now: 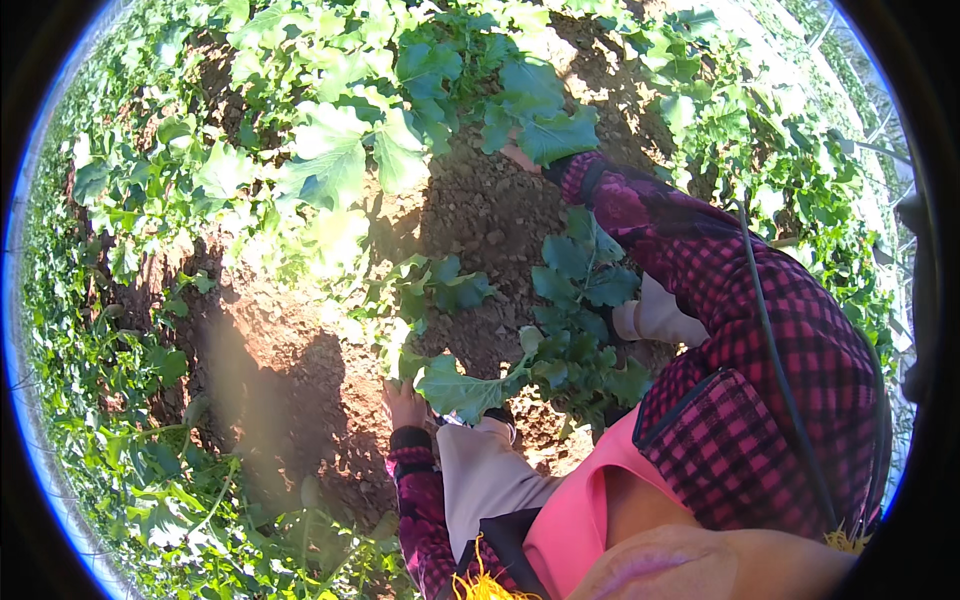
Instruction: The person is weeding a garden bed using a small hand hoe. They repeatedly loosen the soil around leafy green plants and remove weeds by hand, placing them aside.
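Observation:
My right hand (pixel 519 156) reaches forward, low over the soil, at a leafy green crop plant (pixel 551 124). Broad lobed leaves cover most of its fingers, so their grip is hidden. Closer to my body, my left hand (pixel 405 406) is down beside my knee at the edge of a smaller leafy plant (pixel 409 364). Its fingertips meet the foliage in bright light, and whether they hold a stem is unclear. One large pale-veined leaf (pixel 469 390) spreads just right of that hand.
Crumbly brown soil (pixel 487 217) lies between the plants. My legs in pale trousers (pixel 491 469) straddle a leafy clump (pixel 577 352). Dense rows of similar plants stand at the left (pixel 142 315) and right (pixel 810 172). A dark cord (pixel 765 322) hangs across my checked sleeve.

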Tool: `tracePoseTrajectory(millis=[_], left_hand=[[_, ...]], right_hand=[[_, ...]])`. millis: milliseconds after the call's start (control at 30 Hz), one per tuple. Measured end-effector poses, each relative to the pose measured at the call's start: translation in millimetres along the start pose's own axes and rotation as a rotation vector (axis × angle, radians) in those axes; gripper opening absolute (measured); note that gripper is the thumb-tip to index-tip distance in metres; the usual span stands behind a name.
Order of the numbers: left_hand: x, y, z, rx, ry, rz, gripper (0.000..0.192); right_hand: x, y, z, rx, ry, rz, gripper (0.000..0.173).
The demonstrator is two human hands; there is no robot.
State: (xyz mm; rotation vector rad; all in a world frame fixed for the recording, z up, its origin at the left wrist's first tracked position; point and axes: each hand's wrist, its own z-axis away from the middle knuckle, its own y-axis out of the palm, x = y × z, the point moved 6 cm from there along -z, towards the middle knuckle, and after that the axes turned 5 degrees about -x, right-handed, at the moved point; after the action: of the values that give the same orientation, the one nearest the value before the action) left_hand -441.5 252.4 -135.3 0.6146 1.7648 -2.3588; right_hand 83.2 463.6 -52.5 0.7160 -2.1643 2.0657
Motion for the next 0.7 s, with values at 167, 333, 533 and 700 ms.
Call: tracePoseTrajectory(millis=[167, 333, 533, 700], left_hand=[[-5.9, -4.5, -1.5, -0.018, -0.034, 0.138, 0.034], [-15.3, -15.0, -1.5, 0.003, -0.150, 0.094, 0.035], [-12.1, -9.2, -0.5, 0.026, -0.162, 0.057, 0.038], [-3.5, 7.4, -4.2, 0.049, -0.104, -0.072, 0.042]], right_hand=[[15.8, -21.4, 27.0, 0.062, 0.026, -0.043, 0.031], [17.9, -41.6, 87.0, 0.118, -0.002, -0.012, 0.030], [26.8, -40.1, 52.7, 0.239, 0.109, 0.184, 0.028], [102.7, -67.5, 102.3, 0.122, 0.841, -0.501, 0.033]])
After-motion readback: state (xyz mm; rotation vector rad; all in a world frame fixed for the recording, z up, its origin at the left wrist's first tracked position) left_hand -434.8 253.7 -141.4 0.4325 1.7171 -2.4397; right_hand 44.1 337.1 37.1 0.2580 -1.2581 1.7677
